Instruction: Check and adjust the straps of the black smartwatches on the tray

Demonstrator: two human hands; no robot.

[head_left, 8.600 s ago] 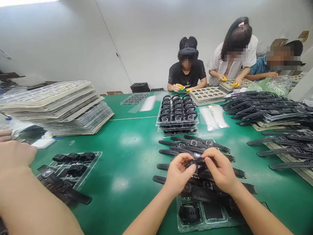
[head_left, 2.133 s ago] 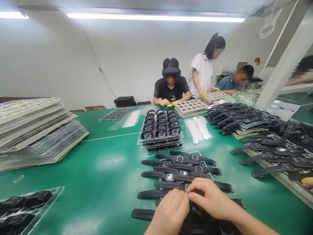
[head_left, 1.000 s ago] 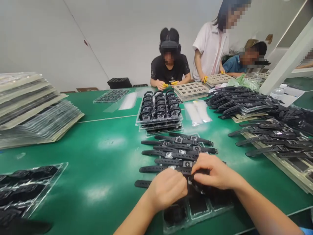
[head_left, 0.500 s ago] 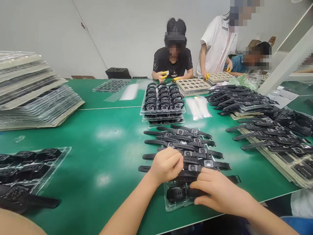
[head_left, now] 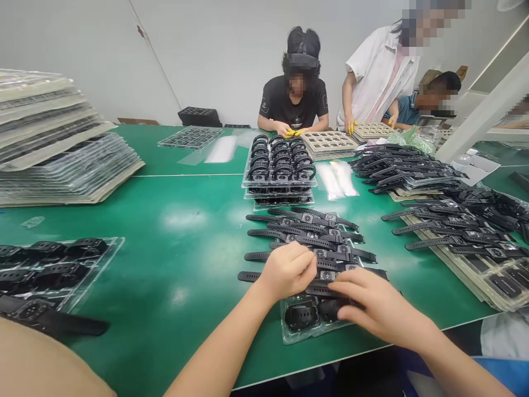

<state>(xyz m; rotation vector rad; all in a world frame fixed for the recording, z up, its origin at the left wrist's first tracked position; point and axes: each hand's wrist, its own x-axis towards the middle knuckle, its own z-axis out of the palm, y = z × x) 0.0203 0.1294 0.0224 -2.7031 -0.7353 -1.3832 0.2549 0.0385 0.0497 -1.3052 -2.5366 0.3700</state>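
Several black smartwatches (head_left: 328, 275) lie face down with straps stretched out, in rows across a clear plastic tray (head_left: 289, 335). In the tray's nearest row, one watch (head_left: 301, 315) sits with its strap curled round. To its right is another dark curled watch (head_left: 329, 309), partly under my right hand. My left hand (head_left: 290, 270) is closed over the laid-out straps, and its fingers hide whatever they grip. My right hand (head_left: 374, 303) has thumb and fingers apart, its fingertips at a black strap just above the nearest row.
A stack of trays with curled watches (head_left: 281, 168) stands ahead. More watches lie on trays at right (head_left: 458, 226) and in a tray at left (head_left: 88, 275). A tall tray stack (head_left: 70, 176) rises far left. A co-worker in black (head_left: 294, 102) sits opposite.
My right hand has lifted from the curled watch in the nearest row, its fingertips moving up to the strap above. My left hand remains closed. The co-worker's gloved hands have come together.
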